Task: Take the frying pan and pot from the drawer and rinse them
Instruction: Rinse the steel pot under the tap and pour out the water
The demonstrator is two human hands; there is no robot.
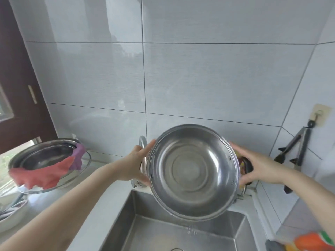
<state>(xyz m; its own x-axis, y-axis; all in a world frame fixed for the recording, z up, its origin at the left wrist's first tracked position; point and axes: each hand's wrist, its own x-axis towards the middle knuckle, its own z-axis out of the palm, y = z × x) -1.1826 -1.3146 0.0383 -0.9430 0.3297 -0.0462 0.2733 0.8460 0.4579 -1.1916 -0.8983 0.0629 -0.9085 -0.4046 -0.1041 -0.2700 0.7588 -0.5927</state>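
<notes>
Steel pot (193, 172) tilted above the sink (130, 223).
Left hand (136, 163) grips its left side; right hand (257, 167) grips the right handle.

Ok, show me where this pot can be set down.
Bare room: the sink basin below the pot, and the counter strip between sink and glass lid. Crowded: far left, with stacked bowls and red cloth; bottom right, orange item.
</notes>
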